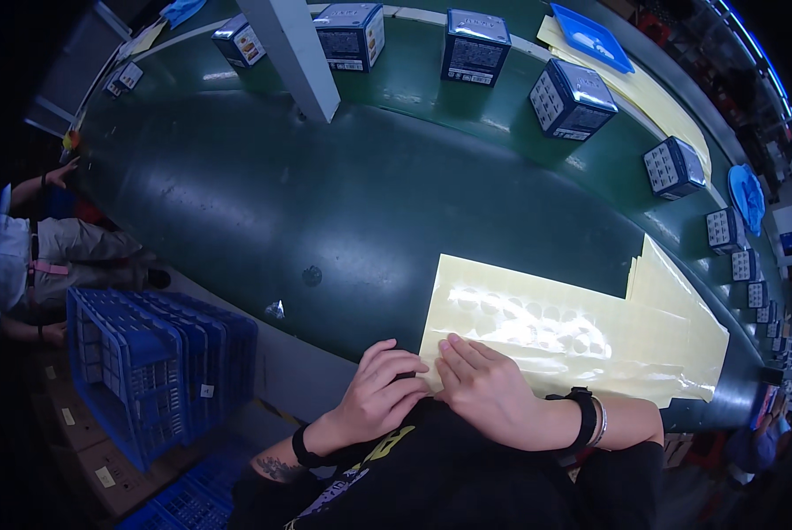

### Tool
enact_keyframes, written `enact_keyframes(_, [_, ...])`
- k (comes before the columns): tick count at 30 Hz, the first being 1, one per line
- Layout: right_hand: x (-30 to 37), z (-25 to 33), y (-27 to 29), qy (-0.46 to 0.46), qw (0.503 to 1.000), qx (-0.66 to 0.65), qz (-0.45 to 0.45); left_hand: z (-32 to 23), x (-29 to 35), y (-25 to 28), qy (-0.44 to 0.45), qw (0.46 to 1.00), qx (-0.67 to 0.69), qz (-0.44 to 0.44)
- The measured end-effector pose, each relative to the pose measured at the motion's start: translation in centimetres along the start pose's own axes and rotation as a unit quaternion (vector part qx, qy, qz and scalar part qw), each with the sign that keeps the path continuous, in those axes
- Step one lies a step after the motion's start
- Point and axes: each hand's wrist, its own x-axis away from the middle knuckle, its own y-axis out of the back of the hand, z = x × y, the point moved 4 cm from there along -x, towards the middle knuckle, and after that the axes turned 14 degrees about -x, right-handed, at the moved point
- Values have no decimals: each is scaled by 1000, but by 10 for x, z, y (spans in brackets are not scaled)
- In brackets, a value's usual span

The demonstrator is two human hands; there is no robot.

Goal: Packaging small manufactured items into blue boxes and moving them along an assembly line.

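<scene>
Crates (159, 375), blue and latticed, stand at our left. Next, our left hand (383, 386) half curls at the left edge of the yellow sheets (564, 329); we cannot tell whether it pinches them. Our right hand (486, 389) lies open and flat on their near left corner, grasping nothing. The sheets spread rightward over the green table (237, 203), where dark blue boxes (573, 99) line the far side.

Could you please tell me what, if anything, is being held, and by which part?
The right hand lies on the yellow sheet near its left end; the left hand is at that end. Whether either grips it cannot be told.
</scene>
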Motion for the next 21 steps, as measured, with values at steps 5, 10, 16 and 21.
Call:
enact_keyframes(5, [-6, -25, 28, -6, 991, -132, 9, 5, -78, 60, 15, 993, 78, 86])
enact_keyframes(10, [-60, -93, 117, -24, 985, -102, -138, 38, -225, 70, -139, 984, -111, -23])
enact_keyframes(16, [-143, -246, 190, 23, 900, 143, -412, 113, -367, 31, -56, 985, -163, -20])
enact_keyframes(21, [-175, -282, 180, -131, 960, 35, -244, 139, -381, 23, -13, 976, -211, -53])
